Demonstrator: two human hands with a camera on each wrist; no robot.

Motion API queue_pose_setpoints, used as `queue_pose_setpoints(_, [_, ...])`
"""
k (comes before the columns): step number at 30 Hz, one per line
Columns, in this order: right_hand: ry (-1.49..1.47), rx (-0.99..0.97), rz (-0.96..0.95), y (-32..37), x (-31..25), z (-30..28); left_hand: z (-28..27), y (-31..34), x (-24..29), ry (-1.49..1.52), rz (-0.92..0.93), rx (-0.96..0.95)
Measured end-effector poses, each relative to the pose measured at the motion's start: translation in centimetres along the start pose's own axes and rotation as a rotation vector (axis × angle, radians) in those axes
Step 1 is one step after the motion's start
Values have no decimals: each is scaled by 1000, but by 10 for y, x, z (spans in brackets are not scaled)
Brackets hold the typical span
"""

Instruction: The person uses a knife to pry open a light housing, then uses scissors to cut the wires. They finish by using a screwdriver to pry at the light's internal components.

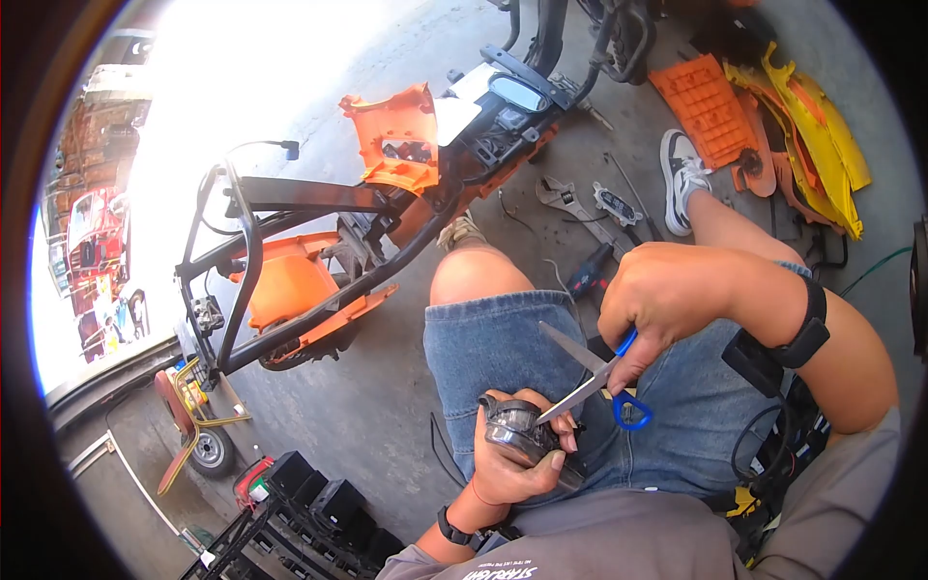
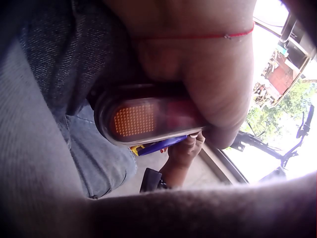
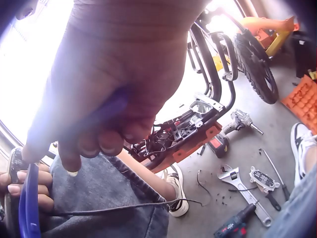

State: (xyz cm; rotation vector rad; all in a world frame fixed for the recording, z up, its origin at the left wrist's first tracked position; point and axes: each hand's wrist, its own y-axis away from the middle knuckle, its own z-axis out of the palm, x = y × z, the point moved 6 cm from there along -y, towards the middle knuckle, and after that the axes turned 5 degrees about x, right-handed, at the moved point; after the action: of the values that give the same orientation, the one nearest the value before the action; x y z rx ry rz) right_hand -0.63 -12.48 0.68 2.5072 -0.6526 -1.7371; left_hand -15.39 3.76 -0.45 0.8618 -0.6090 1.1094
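My left hand (image 1: 498,476) grips a tail light (image 1: 517,432) over my lap, fingers and thumb round its sides. In the left wrist view the tail light's amber lens (image 2: 134,120) shows, with a red section half hidden by the hand. A pair of scissors (image 1: 582,391) with blue handles is held in my right hand (image 1: 659,295). Its blades are spread; the tip of one meets the tail light's housing, while the other points out over the denim shorts (image 1: 498,338). From the right wrist, the blue handle (image 3: 30,203) shows beside the left hand's fingers.
A stripped scooter frame (image 1: 362,280) with orange panels stands ahead. On the floor lie an adjustable wrench (image 1: 572,205), a power drill (image 1: 590,271), an impact wrench (image 3: 225,134) and a small display unit (image 1: 619,206). Orange and yellow panels (image 1: 817,135) lie at right.
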Motion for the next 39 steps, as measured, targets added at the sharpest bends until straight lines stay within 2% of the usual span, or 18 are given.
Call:
queue_pose_setpoints(17, [-16, -117, 92, -13, 15, 9, 0, 0, 2, -32, -11, 26])
queue_pose_setpoints(39, [-57, -143, 88, -25, 25, 16, 0, 0, 2, -57, -13, 39])
